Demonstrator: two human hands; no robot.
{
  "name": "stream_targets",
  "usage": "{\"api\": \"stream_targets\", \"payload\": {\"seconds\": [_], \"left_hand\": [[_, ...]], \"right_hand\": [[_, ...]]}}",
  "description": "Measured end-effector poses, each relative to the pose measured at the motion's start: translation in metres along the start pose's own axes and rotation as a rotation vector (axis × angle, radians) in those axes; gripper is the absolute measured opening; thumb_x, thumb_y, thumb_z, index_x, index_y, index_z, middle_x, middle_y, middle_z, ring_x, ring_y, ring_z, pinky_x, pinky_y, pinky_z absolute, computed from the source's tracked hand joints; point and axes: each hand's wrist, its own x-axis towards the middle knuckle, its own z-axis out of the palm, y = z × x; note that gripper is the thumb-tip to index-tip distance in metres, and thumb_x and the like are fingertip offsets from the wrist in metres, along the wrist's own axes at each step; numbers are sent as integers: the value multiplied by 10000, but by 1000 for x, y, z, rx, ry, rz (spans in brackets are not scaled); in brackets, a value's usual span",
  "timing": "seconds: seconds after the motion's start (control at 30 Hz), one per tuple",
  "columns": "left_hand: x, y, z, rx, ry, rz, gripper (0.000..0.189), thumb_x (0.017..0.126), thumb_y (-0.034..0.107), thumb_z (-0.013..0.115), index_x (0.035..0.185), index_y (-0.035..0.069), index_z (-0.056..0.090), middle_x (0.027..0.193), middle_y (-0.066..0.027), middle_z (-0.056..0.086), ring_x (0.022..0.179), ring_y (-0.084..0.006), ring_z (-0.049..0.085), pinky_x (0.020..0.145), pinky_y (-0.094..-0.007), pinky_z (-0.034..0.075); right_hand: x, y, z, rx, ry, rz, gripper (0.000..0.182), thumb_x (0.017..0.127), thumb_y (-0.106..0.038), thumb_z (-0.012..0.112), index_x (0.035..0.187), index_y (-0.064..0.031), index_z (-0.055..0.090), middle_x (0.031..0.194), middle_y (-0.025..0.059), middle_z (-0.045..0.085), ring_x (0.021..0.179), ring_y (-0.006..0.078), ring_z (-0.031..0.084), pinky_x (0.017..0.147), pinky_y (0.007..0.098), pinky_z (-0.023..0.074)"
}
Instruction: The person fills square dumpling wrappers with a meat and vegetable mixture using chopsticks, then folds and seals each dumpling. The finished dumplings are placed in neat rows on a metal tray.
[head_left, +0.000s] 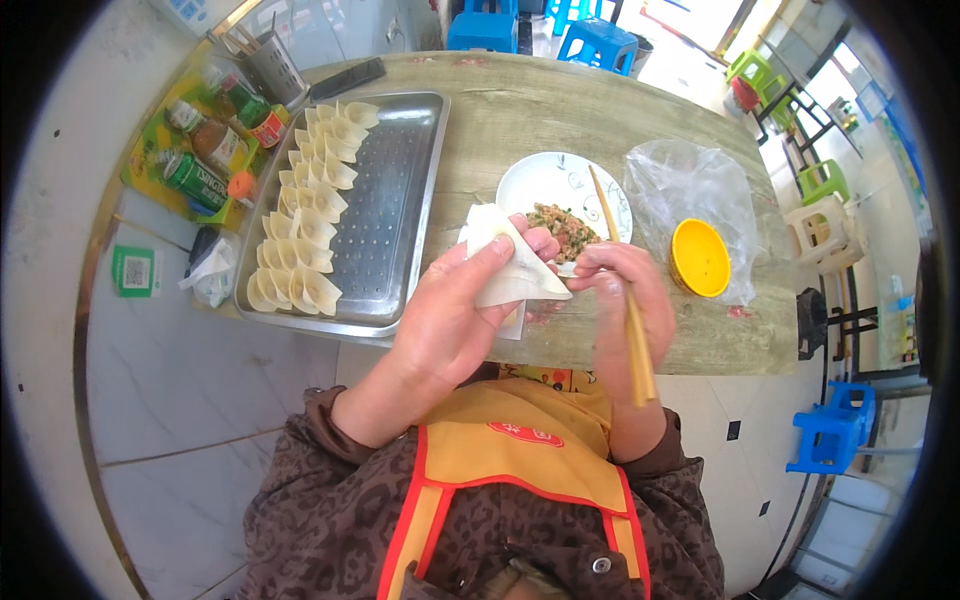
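My left hand (450, 307) holds a folded dough wrapper (517, 274), its thumb pressed on top. My right hand (637, 292) grips a pair of wooden chopsticks (640, 352) against the palm, and its fingertips are by the wrapper's right corner; whether they touch it I cannot tell. Behind both hands lies a white patterned plate (525, 176) with minced filling flecked with green (562, 229). To the left, a perforated metal tray (386, 225) carries rows of folded dumplings (311, 187) along its left side. Something pale and flat under my left hand is mostly hidden.
A yellow plastic bowl (701, 259) sits on a clear plastic bag (694, 176) to the right. Sauce bottles (214, 142), a green can (193, 180) and a metal utensil holder (274, 67) stand left of the tray. Blue stools (600, 45) are beyond the wooden table (480, 112).
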Motion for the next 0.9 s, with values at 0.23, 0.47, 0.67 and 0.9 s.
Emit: {"api": "stream_targets", "payload": {"seconds": [0.23, 0.47, 0.67, 0.9], "left_hand": [[-8, -2, 13, 10, 9, 64, 436, 1085, 209, 526, 1469, 38, 412, 1418, -137, 578, 1409, -291, 494, 1182, -475, 397], [-10, -6, 8, -36, 1, 72, 419, 1078, 204, 543, 1448, 32, 452, 1350, -121, 619, 1370, -276, 529, 1170, -451, 408], [-14, -2, -1, -12, 25, 101, 391, 1065, 176, 569, 1399, -13, 495, 1215, -107, 665, 1208, -223, 608, 1099, -402, 457], [-19, 0, -7, 236, 101, 275, 272, 1051, 113, 584, 1261, -53, 625, 1121, -110, 698, 1080, -189, 653, 1011, -360, 500]], "right_hand": [[-1, -5, 27, 75, 26, 60, 217, 886, 35, 737, 1089, 1, 666, 1004, 120, 685, 868, 194, 660, 753, 304, 537], [-4, -2, 32, 87, 36, 108, 138, 910, 44, 709, 1038, 7, 675, 952, 115, 691, 856, 190, 653, 743, 298, 520], [-6, -2, 37, 30, 30, 23, 145, 900, 62, 714, 1026, 6, 669, 924, 118, 693, 838, 210, 657, 746, 312, 525], [7, -7, 39, -99, -39, -179, 215, 839, 114, 727, 1015, 10, 660, 908, 143, 677, 817, 289, 662, 737, 356, 531]]}}
